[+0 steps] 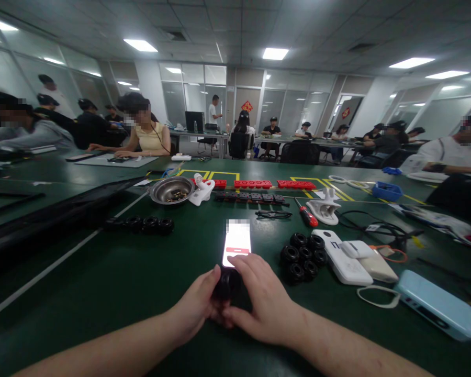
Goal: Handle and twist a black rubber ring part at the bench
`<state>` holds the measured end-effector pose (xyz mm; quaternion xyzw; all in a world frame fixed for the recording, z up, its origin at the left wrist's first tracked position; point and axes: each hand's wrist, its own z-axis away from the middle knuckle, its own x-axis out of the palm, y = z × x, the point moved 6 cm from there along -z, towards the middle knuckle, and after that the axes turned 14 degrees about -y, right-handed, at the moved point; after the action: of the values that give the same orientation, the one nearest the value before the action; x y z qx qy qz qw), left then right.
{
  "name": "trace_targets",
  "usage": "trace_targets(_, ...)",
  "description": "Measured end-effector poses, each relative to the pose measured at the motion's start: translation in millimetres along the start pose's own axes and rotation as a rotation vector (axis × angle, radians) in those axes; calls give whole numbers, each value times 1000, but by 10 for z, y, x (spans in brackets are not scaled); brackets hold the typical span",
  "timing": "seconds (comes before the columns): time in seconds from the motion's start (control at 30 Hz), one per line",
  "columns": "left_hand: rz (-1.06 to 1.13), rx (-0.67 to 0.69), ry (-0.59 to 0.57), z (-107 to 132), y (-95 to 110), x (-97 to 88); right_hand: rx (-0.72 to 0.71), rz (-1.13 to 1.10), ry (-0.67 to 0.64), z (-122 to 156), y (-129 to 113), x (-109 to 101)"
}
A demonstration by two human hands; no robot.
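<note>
In front of me on the green table is a phone (237,243) with a lit white screen and a red button on it. Just below its lower edge is a black rounded part (226,283), partly covered by my fingers. My left hand (198,298) is closed around this part, its thumb along the side. My right hand (265,298) has its fingers stretched out, the fingertips over the lower part of the screen; its thumb is close to my left fingers. To the right lies a cluster of black ring-shaped parts (304,255).
Further parts stand around: a metal bowl (171,189) with small pieces, red strips (252,184), a black strip (251,197), a screwdriver (308,214), white brackets (325,209), a white power bank (341,259), a light-blue box (435,303). A long black piece (63,209) lies left. Co-workers sit beyond.
</note>
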<state>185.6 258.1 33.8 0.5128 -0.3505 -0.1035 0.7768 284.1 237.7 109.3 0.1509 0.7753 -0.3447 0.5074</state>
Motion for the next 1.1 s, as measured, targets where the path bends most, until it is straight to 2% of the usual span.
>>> trace_targets(0.07, 70, -53, -7, 21, -31, 28, 107, -31, 2, -5, 50, -3)
trace_targets(0.13, 136, -94, -28, 34, -55, 61, 146, -39, -32, -16, 51, 6)
trace_targets(0.27, 365, -62, -89, 16, -46, 105, -4, -58, -90, -26, -72, 18)
trace_targets(0.33, 428, -65, -113, 1, -50, 114, -13, -115, -81, -18, -74, 22)
trace_targets(0.5, 437, -59, -73, -1, -65, 90, 188, -109, -28, -23, 87, 41)
trace_targets(0.57, 442, -36, -86, -6, -55, 89, 142, -56, -21, -36, 79, 29)
trace_targets(0.67, 453, -24, -137, -31, -55, 87, -22, -25, -18, -27, -2, 4)
trace_targets(0.73, 460, -39, -144, -43, -77, 75, -83, -29, -9, -6, -43, 0)
trace_targets(0.9, 402, -51, -72, 50, -125, 108, 71, -43, 103, 33, -15, 6)
trace_targets(1.0, 490, -113, -175, 147, -198, 275, 30, -66, 118, 82, -91, 8)
trace_targets(1.1, 587, -108, -311, 189, -245, 402, -46, -130, 94, 183, -192, 21)
